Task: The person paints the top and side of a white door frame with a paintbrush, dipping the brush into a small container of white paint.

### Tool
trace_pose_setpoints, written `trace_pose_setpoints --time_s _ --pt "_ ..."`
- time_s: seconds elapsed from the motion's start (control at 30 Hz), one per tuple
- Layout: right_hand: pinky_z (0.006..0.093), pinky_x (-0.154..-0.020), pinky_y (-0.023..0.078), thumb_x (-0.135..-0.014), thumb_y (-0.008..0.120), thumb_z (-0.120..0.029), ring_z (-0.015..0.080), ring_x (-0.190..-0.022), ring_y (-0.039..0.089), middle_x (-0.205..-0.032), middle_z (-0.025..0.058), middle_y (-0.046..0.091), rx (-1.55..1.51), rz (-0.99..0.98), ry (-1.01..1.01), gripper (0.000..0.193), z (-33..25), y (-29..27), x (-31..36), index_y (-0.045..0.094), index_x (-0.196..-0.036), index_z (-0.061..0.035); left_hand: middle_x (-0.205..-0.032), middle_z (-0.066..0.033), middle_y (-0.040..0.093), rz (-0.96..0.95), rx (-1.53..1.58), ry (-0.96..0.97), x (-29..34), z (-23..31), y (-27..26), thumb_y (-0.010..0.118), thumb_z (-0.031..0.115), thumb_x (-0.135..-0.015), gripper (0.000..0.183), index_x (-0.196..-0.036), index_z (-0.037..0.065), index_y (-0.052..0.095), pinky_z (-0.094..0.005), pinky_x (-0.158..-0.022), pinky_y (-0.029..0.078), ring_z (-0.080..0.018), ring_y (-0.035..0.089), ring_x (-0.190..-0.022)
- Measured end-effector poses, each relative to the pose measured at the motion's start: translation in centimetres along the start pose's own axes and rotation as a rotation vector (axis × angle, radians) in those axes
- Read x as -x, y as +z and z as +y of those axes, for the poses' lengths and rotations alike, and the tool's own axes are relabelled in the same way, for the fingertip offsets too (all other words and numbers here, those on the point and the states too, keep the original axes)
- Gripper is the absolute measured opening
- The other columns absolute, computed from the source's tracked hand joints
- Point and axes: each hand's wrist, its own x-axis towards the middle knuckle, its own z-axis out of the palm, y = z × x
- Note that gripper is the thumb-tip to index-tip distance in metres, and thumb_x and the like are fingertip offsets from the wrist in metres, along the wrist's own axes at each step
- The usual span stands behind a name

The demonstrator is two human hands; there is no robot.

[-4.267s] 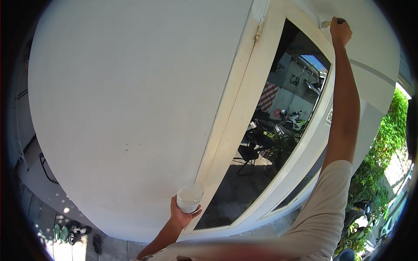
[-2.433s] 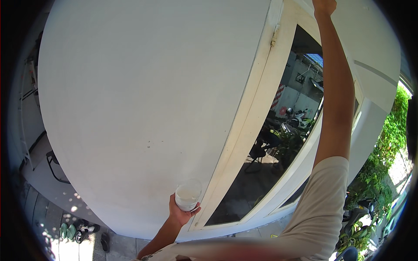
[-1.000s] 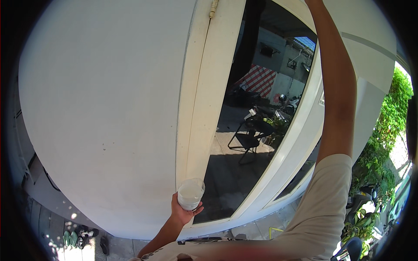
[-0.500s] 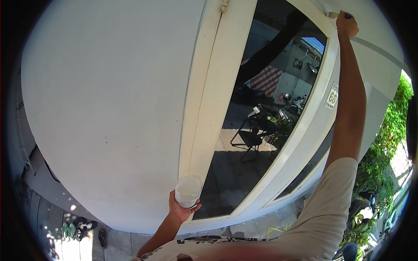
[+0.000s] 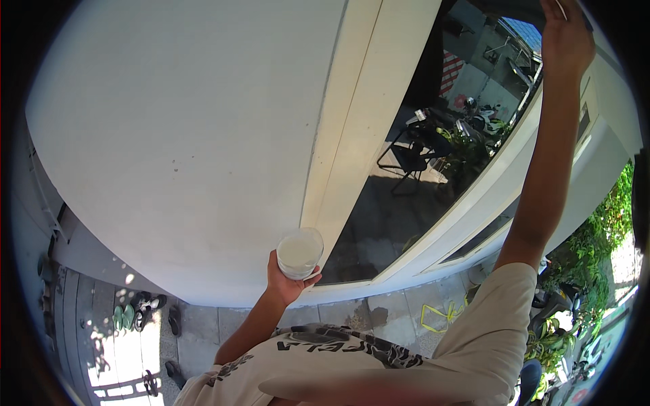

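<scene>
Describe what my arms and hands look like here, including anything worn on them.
Your left hand and right hand are bare, with no glove, watch or bracelet showing. Both forearms are uncovered. The right sleeve is short, loose, plain and beige, part of a beige T-shirt with dark print across the chest. The left sleeve's edge is hard to make out.

Outdoors, at what looks like a home's front

I'm standing on paving [image 5: 203, 331] dappled with sun, and a white wall [image 5: 169, 95] is rising beside it. Shoes [image 5: 128, 316] are lying about outside, plants [image 5: 579, 264] are growing at the right, and the glass [image 5: 369, 250] of a cream door [image 5: 376, 101] is mirroring a chair [image 5: 409, 159] and motorbikes [image 5: 484, 118].
</scene>
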Motion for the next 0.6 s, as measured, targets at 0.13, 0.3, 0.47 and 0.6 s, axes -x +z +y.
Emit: trace_pose_setpoints --time_s 0.13,0.3,0.47,0.6 --pt "0.0402 -0.076 0.061 -0.094 0.057 -0.006 0.0337 -0.084 0.071 -0.092 0.024 0.066 -0.06 -0.091 0.356 0.018 1.8 -2.5 16.0 0.057 -0.105 0.0087 -0.123 -0.0149 0.058 -0.083 0.034 0.05 0.7 1.5 -3.4 0.029 0.058 -0.093 0.062 -0.131 0.015 0.052 -0.0561 -0.087 0.051 -0.0389 0.06 -0.103" --pt "0.0399 -0.062 0.059 -0.093 0.059 -0.006 0.0321 -0.082 0.07 -0.091 0.0203 0.065 -0.014 0.045 0.684 0.013 -2.6 0.0 32.5 0.057 -0.099 0.0062 -0.128 -0.0116 0.057 -0.061 -0.009 0.02 1.7 3.6 -3.6 0.028 0.058 -0.093 0.062 -0.133 0.016 0.05 -0.0566 -0.086 0.052 -0.0352 0.059 -0.11" --pt "0.0352 -0.061 0.056 -0.091 0.062 -0.005 0.0264 -0.076 0.069 -0.086 0.0192 0.067 -0.149 0.095 0.92 0.01 -5.0 3.2 38.8 0.059 -0.094 0.0045 -0.122 -0.0155 0.06 -0.007 0.006 0.058 3.9 5.3 -3.3 0.032 0.056 -0.094 0.062 -0.133 0.012 0.05 -0.0585 -0.087 0.051 -0.0383 0.062 -0.105" --pt "0.0218 -0.065 0.045 -0.086 0.064 0.001 0.0148 -0.072 0.064 -0.08 0.0161 0.068 -0.011 -0.184 0.947 0.008 -6.3 5.5 39.7 0.061 -0.093 0.0047 -0.136 -0.0115 0.051 0.044 -0.048 0.085 4.6 6.8 -3.9 0.034 0.056 -0.094 0.06 -0.137 0.016 0.046 -0.0629 -0.095 0.045 -0.036 0.051 -0.123"
